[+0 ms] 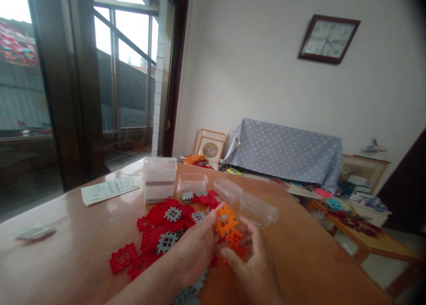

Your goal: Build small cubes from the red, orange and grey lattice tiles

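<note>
Over the table, my left hand [198,243] and my right hand [254,256] come together around joined orange interlocking plastic tiles [226,220]. The upper orange tile faces me, with a notched edge and window-like holes. A second orange piece [234,242] sits below it, between my fingers. My left fingers grip the tile's left side, and my right thumb and fingers close on the lower part. Beneath and left of my hands lies a pile of red tiles [153,238] with grey tiles [167,242] among them. More grey tiles [189,294] show under my left forearm.
Stacked clear plastic boxes [160,180] stand behind the pile. Open clear containers [258,208] lie to their right. A paper sheet with writing [109,190] and a small plastic packet [35,231] are on the left of the table [319,251].
</note>
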